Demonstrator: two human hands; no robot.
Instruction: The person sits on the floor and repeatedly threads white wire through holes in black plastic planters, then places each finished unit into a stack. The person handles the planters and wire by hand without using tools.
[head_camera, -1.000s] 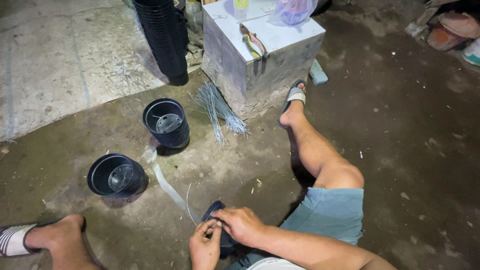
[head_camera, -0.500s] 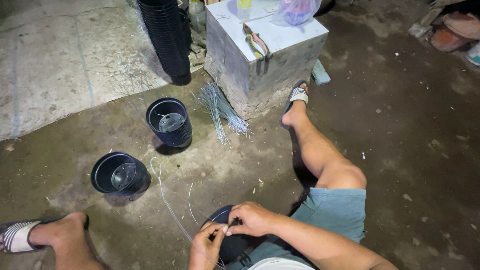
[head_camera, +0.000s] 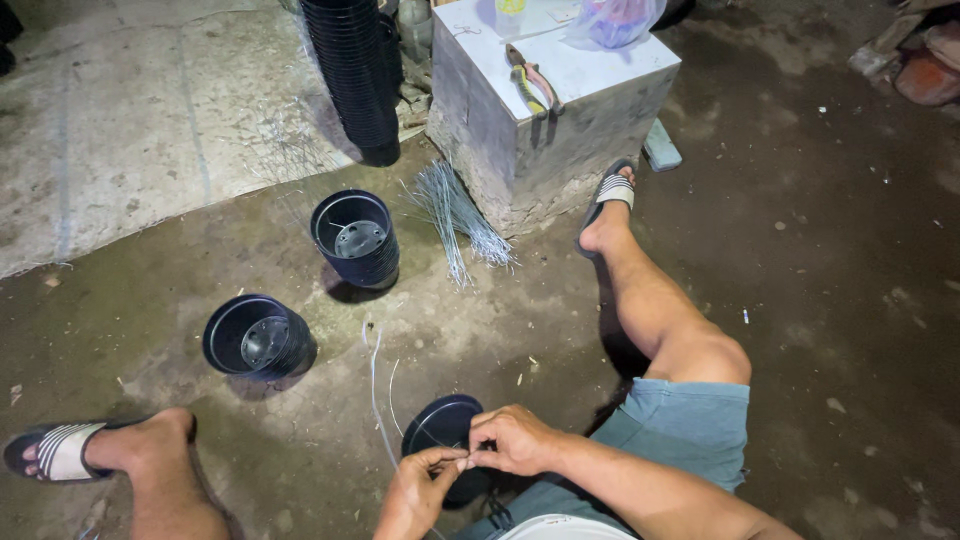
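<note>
1. The left hand and right hand meet fingertip to fingertip, pinched on a thin wire at the rim of a black pot on the floor between the legs, close enough for fine work.
2. The wire's free ends trail up across the floor.
3. Two more pots stand ahead within reach, beside a wire bundle.
4. Pliers lie on the block.

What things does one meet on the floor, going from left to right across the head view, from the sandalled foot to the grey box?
Sandalled foot → low stack of black pots → second, taller stack of black pots → bundle of cut wires → grey box with pliers on top.
</note>
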